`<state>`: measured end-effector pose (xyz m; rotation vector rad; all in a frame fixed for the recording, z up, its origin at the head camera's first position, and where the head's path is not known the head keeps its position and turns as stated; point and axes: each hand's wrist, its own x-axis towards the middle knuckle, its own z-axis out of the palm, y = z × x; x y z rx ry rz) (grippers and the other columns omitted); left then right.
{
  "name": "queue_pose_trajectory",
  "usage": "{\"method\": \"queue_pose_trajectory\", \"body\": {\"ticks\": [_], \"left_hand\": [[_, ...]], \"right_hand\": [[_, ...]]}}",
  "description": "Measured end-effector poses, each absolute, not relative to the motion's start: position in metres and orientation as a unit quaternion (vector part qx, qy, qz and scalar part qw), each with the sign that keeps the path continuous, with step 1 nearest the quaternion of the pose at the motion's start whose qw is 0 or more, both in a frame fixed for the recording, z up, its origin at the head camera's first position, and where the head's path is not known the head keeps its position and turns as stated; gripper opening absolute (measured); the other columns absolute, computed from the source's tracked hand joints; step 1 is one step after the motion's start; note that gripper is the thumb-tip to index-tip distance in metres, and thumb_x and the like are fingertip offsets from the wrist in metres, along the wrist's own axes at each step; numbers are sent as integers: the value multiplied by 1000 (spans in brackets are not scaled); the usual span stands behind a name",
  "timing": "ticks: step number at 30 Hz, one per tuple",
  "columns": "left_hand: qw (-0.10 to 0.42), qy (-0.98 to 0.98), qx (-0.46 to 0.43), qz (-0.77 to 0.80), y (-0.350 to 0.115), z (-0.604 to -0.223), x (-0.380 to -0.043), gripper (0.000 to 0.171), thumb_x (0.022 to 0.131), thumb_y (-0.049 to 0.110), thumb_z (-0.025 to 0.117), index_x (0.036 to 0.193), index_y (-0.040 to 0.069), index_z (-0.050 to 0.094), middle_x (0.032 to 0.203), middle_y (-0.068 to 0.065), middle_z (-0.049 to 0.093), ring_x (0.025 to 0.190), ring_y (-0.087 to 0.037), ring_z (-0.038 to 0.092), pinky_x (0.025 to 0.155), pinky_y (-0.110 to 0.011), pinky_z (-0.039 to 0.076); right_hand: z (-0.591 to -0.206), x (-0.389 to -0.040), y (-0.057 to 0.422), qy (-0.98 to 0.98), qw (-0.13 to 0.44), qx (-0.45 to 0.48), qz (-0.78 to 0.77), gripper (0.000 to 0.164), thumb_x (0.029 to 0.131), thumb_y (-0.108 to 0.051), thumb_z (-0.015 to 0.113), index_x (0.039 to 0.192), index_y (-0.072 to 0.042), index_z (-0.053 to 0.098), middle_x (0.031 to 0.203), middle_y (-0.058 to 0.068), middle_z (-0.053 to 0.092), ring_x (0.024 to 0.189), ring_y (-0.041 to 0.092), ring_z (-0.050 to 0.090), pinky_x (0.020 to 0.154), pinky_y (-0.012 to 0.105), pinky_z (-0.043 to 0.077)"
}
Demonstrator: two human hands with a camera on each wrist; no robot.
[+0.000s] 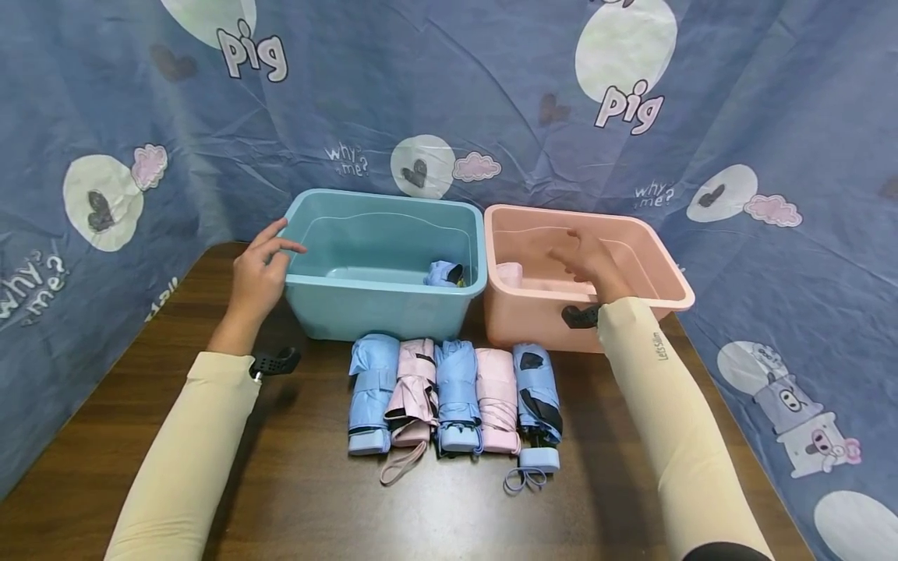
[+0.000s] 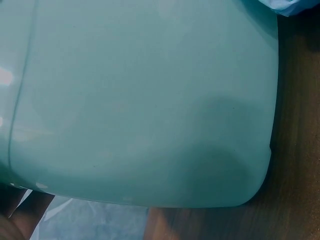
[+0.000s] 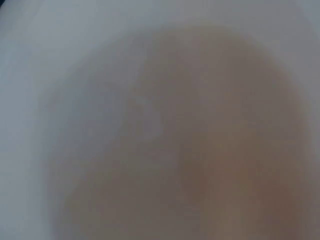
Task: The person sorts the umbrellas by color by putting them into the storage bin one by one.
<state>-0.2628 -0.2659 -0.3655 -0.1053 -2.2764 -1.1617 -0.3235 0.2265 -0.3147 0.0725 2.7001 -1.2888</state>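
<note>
Five folded umbrellas (image 1: 458, 386) lie side by side on the desk (image 1: 316, 499), near side of the two bins, colours alternating blue and pink, handles toward the near edge. Teal bin (image 1: 379, 308), left: one blue bundle (image 1: 440, 273) inside, by its right wall. Pink bin (image 1: 540, 327), right: a pink bundle (image 1: 510, 274) at its left side.

Left hand (image 1: 258, 269) at the teal bin's left rim, fingers loosely extended, holding nothing; contact with rim uncertain. Right hand (image 1: 591, 261) over the pink bin's interior, fingers apart, nothing seen in them. Right wrist view too blurred to add detail.

Handling estimate: umbrellas probably light, stiff along the core, soft and rather slippery in the cloth, not very fragile. Best hold: round the wrapped middle, fingers across the width, pressing through to the core. The hard handle (image 1: 539, 460) of the rightmost would also serve; its loose cord (image 1: 525, 479) could snag.
</note>
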Motion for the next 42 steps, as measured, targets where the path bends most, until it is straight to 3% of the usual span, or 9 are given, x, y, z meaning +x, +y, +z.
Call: {"method": "queue_pose_trajectory", "body": {"ticks": [3, 8, 18, 24, 34, 42], "left_hand": [[288, -853, -44, -434, -263, -365, -263, 34, 91, 8, 40, 94, 3, 74, 143, 1, 50, 103, -22, 58, 46, -24, 25], [295, -845, -50, -442, -261, -362, -264, 33, 89, 7, 40, 92, 1, 73, 142, -3, 51, 129, -22, 46, 52, -26, 25], [299, -847, -44, -438, -262, -361, -263, 34, 88, 8, 40, 93, 1, 74, 142, -1, 51, 131, -18, 44, 52, -25, 25], [294, -848, -41, -440, -263, -362, -262, 35, 88, 8, 40, 93, 2, 74, 142, 0, 51, 132, -18, 43, 55, -27, 25], [295, -846, -35, -442, -262, -361, -261, 34, 88, 9, 40, 93, 1, 73, 142, 1, 51, 131, -18, 45, 56, -27, 25], [292, -846, -35, -444, -260, -362, -262, 34, 89, 8, 40, 93, 1, 73, 143, 0, 51, 132, -18, 43, 57, -27, 25]], "right_hand": [[-310, -323, 229, 906, 54, 15, -420, 85, 89, -46, 61, 153, -8, 20, 148, 21, 36, 115, 42, 54, 93, 54, 45], [-297, -316, 229, 910, 25, -6, -414, 84, 89, -46, 63, 153, -8, 23, 141, 24, 45, 113, 39, 56, 90, 51, 48], [-276, -280, 224, 919, -18, -41, -392, 83, 87, -53, 62, 152, -14, 27, 132, 22, 53, 110, 37, 57, 90, 50, 48], [-277, -250, 223, 920, -70, -93, -375, 75, 88, -47, 64, 148, -13, 36, 124, 21, 58, 112, 37, 56, 87, 53, 47], [-292, -203, 227, 896, -142, -151, -392, 63, 89, -31, 68, 144, -12, 44, 124, 16, 56, 100, 34, 64, 85, 52, 50], [-320, -167, 229, 882, -144, -172, -415, 57, 89, -18, 69, 140, -9, 48, 109, 23, 65, 91, 36, 67, 78, 53, 52]]}}
